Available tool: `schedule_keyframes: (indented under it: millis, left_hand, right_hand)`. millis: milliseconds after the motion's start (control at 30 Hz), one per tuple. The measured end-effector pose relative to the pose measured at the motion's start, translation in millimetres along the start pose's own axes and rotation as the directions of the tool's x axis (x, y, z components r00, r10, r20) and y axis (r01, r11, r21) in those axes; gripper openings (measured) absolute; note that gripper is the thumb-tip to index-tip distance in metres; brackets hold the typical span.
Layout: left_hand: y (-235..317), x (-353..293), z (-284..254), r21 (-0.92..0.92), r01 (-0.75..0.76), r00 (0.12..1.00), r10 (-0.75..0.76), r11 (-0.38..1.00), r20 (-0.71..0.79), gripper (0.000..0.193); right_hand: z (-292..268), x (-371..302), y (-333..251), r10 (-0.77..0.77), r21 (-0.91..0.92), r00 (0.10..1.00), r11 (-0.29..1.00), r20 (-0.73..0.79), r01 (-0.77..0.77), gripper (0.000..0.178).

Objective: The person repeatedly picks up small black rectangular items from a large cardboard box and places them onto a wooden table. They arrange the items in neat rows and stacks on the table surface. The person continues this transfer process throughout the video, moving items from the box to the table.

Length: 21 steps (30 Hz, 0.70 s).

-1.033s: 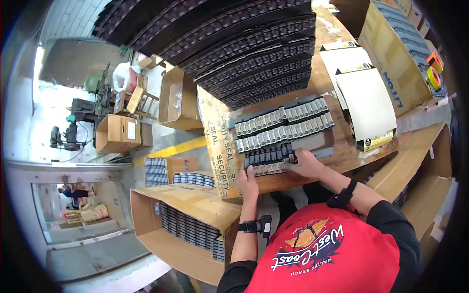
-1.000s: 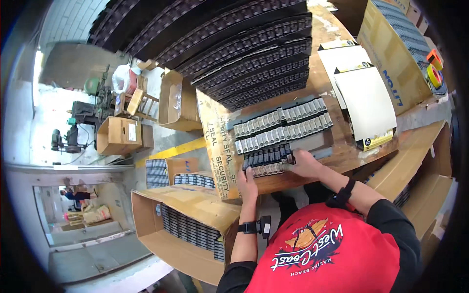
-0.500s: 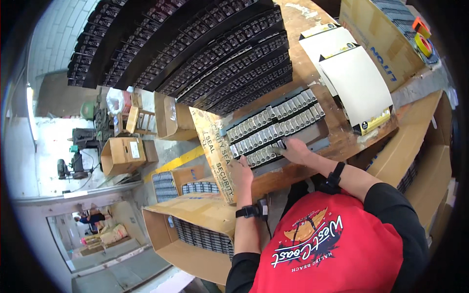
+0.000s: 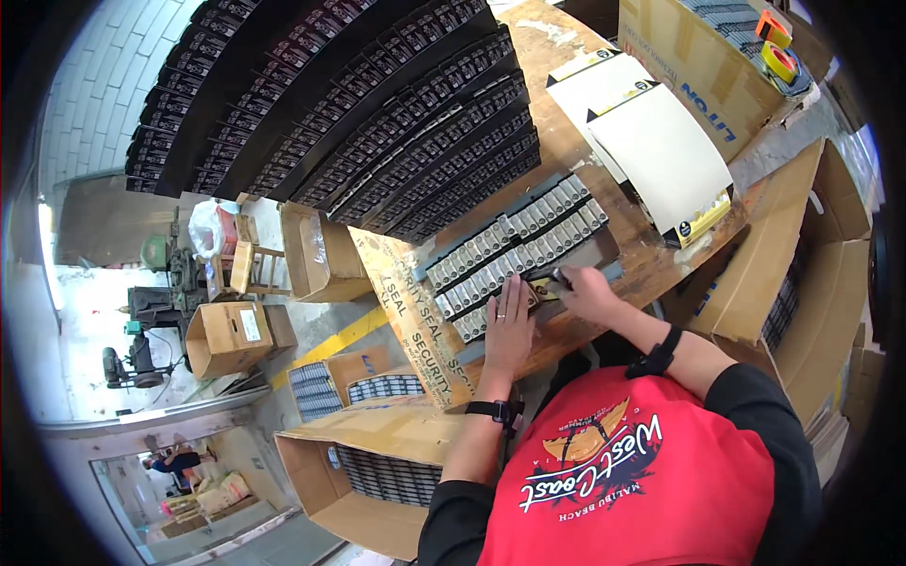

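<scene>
Three rows of small silver-and-clear pieces [image 4: 472,257], with dark strips between them, lie in a flat grey tray [image 4: 613,271] on the wooden table. My left hand [image 4: 510,330] rests on the front row near its right end, its fingers stretched out flat. Close to its right, my right hand [image 4: 587,294] is closed, fingers curled at the front row's end. A dark bit shows at its fingertips, but what it grips is too small to name. Something yellowish lies between the two hands, partly covered by them.
Tall tiers of black strips packed with small pieces [image 4: 377,123] stand behind the tray. White cards with yellow-black ends [image 4: 661,156] lie at the right. Open cartons [image 4: 793,255] flank the table, another [image 4: 368,462] stands at lower left. Tape rolls [image 4: 780,62] sit at far right.
My left hand has moved right along the front row, from its left end to beside my right hand, and now lies flatter. My right hand has shifted slightly right relative to the tray.
</scene>
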<state>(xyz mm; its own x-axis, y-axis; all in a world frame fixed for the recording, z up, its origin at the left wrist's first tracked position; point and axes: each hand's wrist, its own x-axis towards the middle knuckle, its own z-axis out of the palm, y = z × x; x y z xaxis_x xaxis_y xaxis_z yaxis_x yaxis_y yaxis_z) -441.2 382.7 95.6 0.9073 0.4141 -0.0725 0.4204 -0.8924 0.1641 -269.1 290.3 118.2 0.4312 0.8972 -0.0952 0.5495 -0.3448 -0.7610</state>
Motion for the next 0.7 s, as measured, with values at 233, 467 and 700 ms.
schedule_keyframes:
  millis: [233, 467, 700]
  left_hand:
    - [3, 2, -1, -0.080, 0.043, 0.996, -0.048, 0.996, -0.069, 0.064]
    - [0, -1, 3, -0.169, 0.066, 0.989, -0.086, 0.983, -0.117, 0.062]
    - [2, -2, -4, -0.170, 0.080, 0.987, -0.102, 0.982, -0.123, 0.071]
  right_hand:
    - [13, 3, 27, 0.274, 0.732, 0.833, 0.397, 0.481, -0.553, 0.027]
    - [42, 9, 20, 0.279, 0.386, 0.954, 0.873, 0.106, -0.298, 0.018]
    - [39, 0, 11, 0.132, 0.401, 0.974, 0.894, 0.187, -0.198, 0.026]
